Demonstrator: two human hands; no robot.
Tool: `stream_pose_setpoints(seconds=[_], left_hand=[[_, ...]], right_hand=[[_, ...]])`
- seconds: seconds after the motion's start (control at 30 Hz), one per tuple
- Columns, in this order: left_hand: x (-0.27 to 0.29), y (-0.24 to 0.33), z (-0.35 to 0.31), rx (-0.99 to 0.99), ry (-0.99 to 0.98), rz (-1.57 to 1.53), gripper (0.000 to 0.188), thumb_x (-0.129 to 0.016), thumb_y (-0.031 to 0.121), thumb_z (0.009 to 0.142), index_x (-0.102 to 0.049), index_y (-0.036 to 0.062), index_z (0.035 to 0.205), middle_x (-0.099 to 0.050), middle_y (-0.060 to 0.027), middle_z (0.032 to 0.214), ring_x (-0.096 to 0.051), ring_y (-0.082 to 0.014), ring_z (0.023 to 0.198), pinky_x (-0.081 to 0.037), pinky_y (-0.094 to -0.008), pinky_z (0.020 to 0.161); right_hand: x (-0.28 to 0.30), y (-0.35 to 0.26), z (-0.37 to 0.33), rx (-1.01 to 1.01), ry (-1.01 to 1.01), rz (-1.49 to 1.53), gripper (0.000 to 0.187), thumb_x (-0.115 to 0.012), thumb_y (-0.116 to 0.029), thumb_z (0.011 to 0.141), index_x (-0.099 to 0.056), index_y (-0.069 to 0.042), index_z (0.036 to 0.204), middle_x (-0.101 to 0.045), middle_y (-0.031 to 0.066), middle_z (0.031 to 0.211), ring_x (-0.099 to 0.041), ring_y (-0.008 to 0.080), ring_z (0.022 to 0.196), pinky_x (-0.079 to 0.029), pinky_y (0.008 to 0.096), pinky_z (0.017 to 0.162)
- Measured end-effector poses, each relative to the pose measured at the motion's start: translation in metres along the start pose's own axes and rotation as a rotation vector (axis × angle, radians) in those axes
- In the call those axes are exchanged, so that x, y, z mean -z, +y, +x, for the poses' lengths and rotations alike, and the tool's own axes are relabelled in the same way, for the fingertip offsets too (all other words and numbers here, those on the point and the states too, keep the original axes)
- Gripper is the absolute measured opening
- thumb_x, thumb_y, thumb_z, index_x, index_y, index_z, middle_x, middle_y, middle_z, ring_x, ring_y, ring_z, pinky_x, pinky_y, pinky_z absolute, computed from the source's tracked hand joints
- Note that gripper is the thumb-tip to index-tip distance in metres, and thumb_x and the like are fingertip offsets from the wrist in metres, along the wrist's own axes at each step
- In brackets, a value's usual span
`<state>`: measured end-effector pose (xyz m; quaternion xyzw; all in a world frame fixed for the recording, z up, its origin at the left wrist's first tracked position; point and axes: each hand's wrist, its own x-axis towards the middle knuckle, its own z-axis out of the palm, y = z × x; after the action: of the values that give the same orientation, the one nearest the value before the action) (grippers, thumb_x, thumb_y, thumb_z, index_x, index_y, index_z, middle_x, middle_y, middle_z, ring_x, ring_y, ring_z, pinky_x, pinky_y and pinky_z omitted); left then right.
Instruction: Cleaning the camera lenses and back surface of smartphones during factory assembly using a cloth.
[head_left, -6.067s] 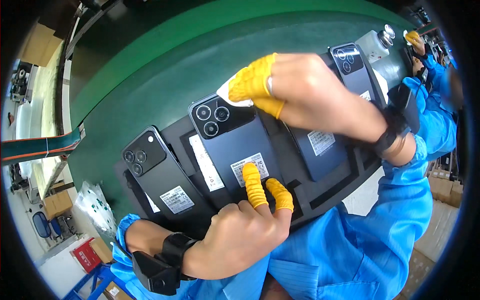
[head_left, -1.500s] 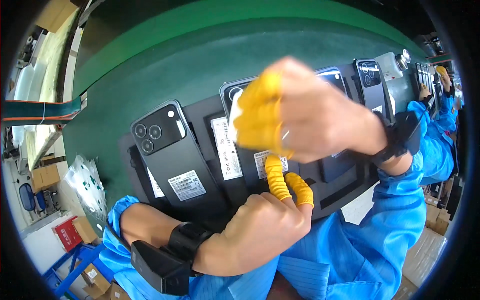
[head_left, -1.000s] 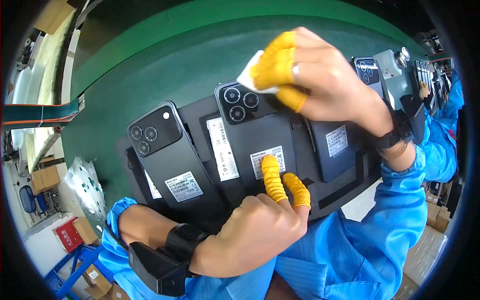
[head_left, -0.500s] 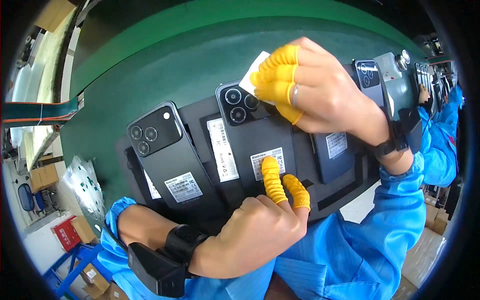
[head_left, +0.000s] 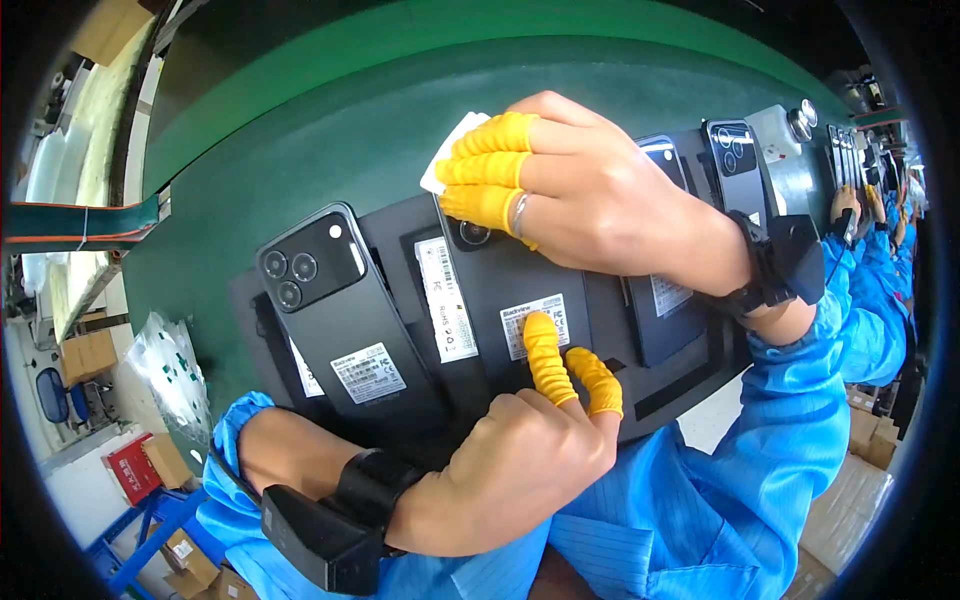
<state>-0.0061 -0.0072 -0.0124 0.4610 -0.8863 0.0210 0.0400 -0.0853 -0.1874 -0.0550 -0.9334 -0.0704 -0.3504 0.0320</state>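
A dark smartphone (head_left: 520, 275) lies back up in the middle of a black foam tray (head_left: 398, 222), a white label on its lower back. My left hand (head_left: 505, 455), in yellow finger cots, steadies its lower end, one fingertip on the label and another by the lower edge. Over the camera end, my right hand (head_left: 580, 185) pinches a folded white cloth (head_left: 455, 145) with yellow-cotted fingers. That hand and cloth hide most of the lenses. To the left lies another dark smartphone (head_left: 350, 310), its three lenses and label showing; nothing touches it.
Partly behind my right forearm lie a third smartphone (head_left: 670, 325) and another phone (head_left: 738, 165). A white bottle with a metal top (head_left: 780, 130) stands at the right back. Clear plastic bags (head_left: 170, 375) lie at the left edge of the green table (head_left: 350, 120). Co-workers' blue sleeves (head_left: 875, 310) show far right.
My right hand and the cloth have slid left and slightly down across the camera end of the middle phone, covering more lenses. My left hand has stayed almost still.
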Motion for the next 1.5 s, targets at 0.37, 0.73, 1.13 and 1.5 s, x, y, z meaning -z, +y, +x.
stream_pose_setpoints(seconds=[0.37,0.73,1.13,1.5], left_hand=[[0.008,0.0,-0.004,0.019,0.002,0.027,0.034,-0.06,0.019,0.07,-0.069,0.004,0.099,-0.057,-0.0095,0.053,-0.042,-0.0085,0.035,-0.031,-0.0233,0.033],[0.007,-0.001,-0.005,0.014,-0.026,0.017,0.033,-0.059,0.02,0.071,-0.068,0.0039,0.099,-0.061,-0.0146,0.058,-0.042,-0.0087,0.035,-0.032,-0.0233,0.032],[0.005,-0.002,-0.005,0.01,0.004,0.015,0.033,-0.058,0.019,0.07,-0.068,0.0033,0.098,-0.064,-0.0208,0.066,-0.042,-0.0084,0.035,-0.032,-0.0236,0.032],[0.005,-0.003,-0.006,0.005,-0.005,-0.015,0.033,-0.058,0.019,0.069,-0.068,0.0039,0.097,-0.064,-0.0179,0.063,-0.042,-0.0084,0.035,-0.031,-0.0229,0.032]], right_hand=[[0.018,0.0,0.019,0.094,-0.192,0.178,0.018,-0.064,-0.012,0.069,-0.064,-0.008,0.087,-0.062,0.0026,0.086,-0.06,0.0203,0.085,-0.046,0.0344,0.078],[0.044,0.021,0.014,-0.198,-0.094,-0.023,0.031,-0.067,0.006,0.069,-0.068,-0.006,0.097,-0.068,0.0076,0.099,-0.064,0.0261,0.092,-0.048,0.0346,0.08],[0.045,0.005,0.006,-0.115,-0.256,0.082,0.032,-0.069,0.0,0.065,-0.068,-0.003,0.097,-0.067,0.0081,0.095,-0.062,0.0272,0.086,-0.047,0.0376,0.074],[0.035,-0.005,-0.005,-0.036,-0.228,0.057,0.03,-0.067,-0.004,0.068,-0.067,-0.002,0.097,-0.066,0.0121,0.102,-0.061,0.0266,0.086,-0.047,0.0354,0.071]])
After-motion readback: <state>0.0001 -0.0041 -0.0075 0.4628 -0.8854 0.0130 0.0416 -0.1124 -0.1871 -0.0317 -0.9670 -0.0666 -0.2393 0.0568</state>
